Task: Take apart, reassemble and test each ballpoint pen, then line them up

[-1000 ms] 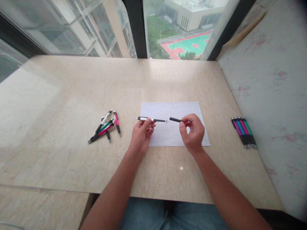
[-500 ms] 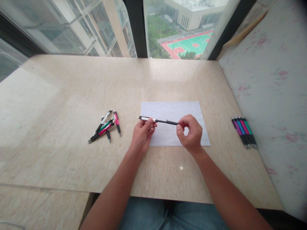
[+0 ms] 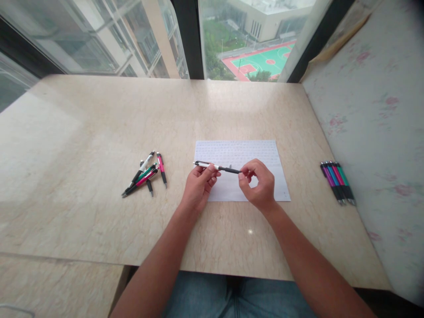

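A ballpoint pen [image 3: 229,169] with a white barrel and a black front part lies almost level between my two hands, above the paper. My left hand [image 3: 198,183] is closed around the white barrel, its clip end sticking out to the left. The thumb and finger of my right hand [image 3: 260,183] pinch the black part at its right end, so that tip is hidden. Beneath the hands is a sheet of paper [image 3: 265,152] with rows of faint blue writing. A tiny dark object or mark [image 3: 230,166] shows just behind the pen.
Several pens [image 3: 142,176] in white, green, pink and black lie in a loose pile at left. At right, several pens [image 3: 338,183] lie side by side near the flowered wall [image 3: 371,119]. Windows [image 3: 126,39] border the far side of the marble-patterned tabletop [image 3: 99,234].
My right hand has moved left and my left hand slightly right, bringing them closer together. The black stretch showing between them looks shorter. The pens on both sides have stayed put.
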`<state>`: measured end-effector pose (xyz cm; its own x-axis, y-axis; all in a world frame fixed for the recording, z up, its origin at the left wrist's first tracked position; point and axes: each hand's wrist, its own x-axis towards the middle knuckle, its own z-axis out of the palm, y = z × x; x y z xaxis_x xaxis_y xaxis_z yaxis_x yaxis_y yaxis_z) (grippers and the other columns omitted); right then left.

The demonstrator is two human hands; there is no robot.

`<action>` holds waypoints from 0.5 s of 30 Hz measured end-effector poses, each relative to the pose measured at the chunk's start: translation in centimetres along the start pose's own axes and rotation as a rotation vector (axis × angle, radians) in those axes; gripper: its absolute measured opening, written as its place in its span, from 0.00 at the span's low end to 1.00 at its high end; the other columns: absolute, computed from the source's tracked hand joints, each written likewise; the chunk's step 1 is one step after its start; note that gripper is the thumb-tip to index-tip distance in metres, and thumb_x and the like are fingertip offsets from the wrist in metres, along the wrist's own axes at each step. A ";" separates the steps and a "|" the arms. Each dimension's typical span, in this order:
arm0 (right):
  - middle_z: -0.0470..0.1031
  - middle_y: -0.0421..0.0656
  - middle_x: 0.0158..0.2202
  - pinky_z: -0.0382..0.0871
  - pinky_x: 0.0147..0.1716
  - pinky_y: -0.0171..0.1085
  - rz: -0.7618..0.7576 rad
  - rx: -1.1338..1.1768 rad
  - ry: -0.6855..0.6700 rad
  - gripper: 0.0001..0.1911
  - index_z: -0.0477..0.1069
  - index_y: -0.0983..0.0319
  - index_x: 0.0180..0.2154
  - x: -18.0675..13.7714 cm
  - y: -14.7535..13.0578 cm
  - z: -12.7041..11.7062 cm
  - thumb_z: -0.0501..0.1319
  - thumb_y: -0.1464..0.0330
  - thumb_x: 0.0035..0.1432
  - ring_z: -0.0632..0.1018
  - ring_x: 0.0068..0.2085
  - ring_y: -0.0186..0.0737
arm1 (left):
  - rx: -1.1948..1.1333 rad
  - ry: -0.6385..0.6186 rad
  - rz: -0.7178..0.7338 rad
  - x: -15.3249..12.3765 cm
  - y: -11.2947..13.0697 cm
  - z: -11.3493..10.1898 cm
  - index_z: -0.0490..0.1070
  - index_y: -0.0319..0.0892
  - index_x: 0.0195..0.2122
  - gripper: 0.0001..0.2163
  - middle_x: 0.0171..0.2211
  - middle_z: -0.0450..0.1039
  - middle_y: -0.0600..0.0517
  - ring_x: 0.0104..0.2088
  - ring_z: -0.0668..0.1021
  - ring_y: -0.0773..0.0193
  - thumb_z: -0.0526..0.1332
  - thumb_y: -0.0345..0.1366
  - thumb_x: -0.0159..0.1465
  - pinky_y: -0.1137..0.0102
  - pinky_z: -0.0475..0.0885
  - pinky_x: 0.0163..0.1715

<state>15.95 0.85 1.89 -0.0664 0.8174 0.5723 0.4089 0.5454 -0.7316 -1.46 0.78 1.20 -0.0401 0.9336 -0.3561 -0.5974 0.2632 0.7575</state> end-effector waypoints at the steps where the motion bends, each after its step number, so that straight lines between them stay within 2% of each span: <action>1: 0.67 0.39 0.28 0.65 0.25 0.35 -0.007 -0.006 -0.013 0.05 0.66 0.60 0.32 -0.1 0.0 0.1 0.59 0.75 0.56 0.68 0.27 0.33 | 0.010 -0.009 -0.006 -0.1 0.0 0.1 0.75 0.37 0.35 0.12 0.31 0.73 0.53 0.28 0.76 0.74 0.74 0.35 0.53 0.82 0.69 0.26; 6: 0.68 0.39 0.29 0.66 0.24 0.35 0.016 0.005 -0.060 0.04 0.67 0.60 0.34 -0.3 0.0 0.5 0.59 0.74 0.57 0.69 0.28 0.33 | 0.050 -0.032 -0.030 -0.3 -0.1 0.2 0.75 0.37 0.35 0.13 0.31 0.73 0.53 0.30 0.77 0.72 0.73 0.37 0.53 0.80 0.68 0.27; 12: 0.72 0.42 0.33 0.69 0.26 0.35 0.044 0.013 -0.125 0.03 0.70 0.60 0.38 -0.1 0.5 0.4 0.58 0.70 0.61 0.73 0.32 0.35 | 0.044 0.003 0.019 0.0 0.0 0.0 0.74 0.37 0.35 0.13 0.30 0.73 0.53 0.29 0.76 0.73 0.73 0.36 0.54 0.81 0.68 0.27; 15: 0.73 0.43 0.34 0.69 0.27 0.35 0.098 -0.068 -0.082 0.05 0.72 0.60 0.39 -0.1 1.3 0.4 0.57 0.69 0.63 0.74 0.33 0.36 | 0.001 0.040 0.039 0.3 0.2 -0.1 0.73 0.37 0.34 0.12 0.30 0.72 0.54 0.28 0.75 0.75 0.73 0.36 0.54 0.82 0.68 0.26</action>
<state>16.12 1.50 0.75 -0.0961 0.8802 0.4648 0.4781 0.4503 -0.7541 -1.70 1.06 1.17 -0.0958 0.9327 -0.3478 -0.5941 0.2268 0.7718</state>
